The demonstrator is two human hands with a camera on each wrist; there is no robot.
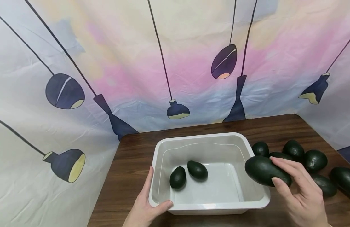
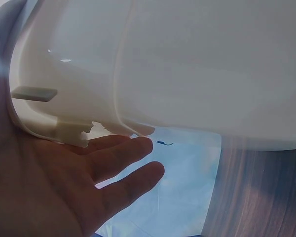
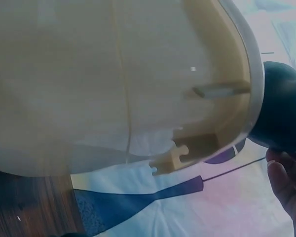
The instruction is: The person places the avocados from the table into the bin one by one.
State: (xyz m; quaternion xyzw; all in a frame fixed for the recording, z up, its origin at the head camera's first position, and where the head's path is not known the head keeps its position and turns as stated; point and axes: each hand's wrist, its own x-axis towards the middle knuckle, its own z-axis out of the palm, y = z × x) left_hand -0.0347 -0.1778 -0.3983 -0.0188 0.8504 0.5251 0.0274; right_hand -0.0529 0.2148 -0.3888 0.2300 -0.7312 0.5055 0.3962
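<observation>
While loose avocados crowd the table, two sit inside the tub

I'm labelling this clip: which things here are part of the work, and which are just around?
In use:
right hand holding an avocado
left hand on the white tub
two avocados in tub
avocado pile

Just around:
lamp-print backdrop
wooden table
</observation>
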